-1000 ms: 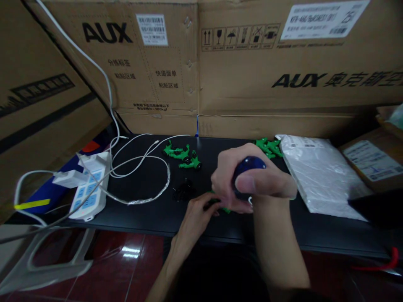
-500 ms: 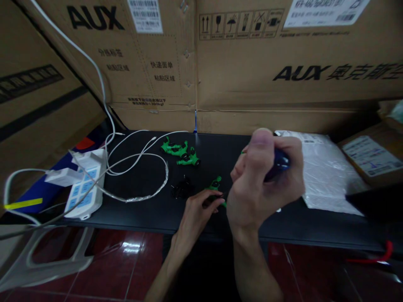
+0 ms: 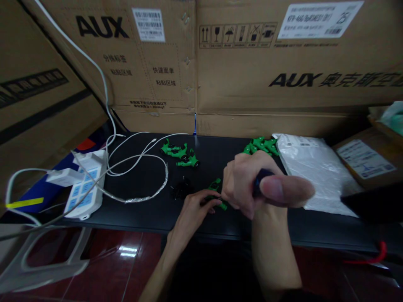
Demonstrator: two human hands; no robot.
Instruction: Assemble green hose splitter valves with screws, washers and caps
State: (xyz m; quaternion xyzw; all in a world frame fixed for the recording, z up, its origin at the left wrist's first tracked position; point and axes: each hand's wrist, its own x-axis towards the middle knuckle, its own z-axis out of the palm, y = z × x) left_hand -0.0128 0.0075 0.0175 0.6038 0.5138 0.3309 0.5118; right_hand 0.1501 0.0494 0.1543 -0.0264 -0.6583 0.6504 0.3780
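Note:
My left hand (image 3: 198, 205) rests low over the black table, thumb and forefinger pinched at a small green plastic part (image 3: 215, 183). The fingers cover the part's middle. Beside it, my right hand (image 3: 252, 182) is wrapped round the dark blue handle of a screwdriver (image 3: 260, 178), thumb lying over the handle end. The screwdriver's tip is hidden near my left fingertips. Just left of my left hand is a small heap of black pieces, probably screws (image 3: 180, 188). More green plastic parts (image 3: 188, 159) lie behind it.
Another pile of green parts (image 3: 264, 144) sits behind my right hand. A white plastic parcel (image 3: 315, 172) and a cardboard box (image 3: 368, 155) are on the right. White cables (image 3: 147, 156) and a power strip (image 3: 86, 188) occupy the left. Large cartons (image 3: 233, 96) wall the table's back.
My right hand has turned with the screwdriver, its thumb swinging over to the right, and sits lower, uncovering the rear green pile. My left hand stays at the green part. The view has tilted slightly.

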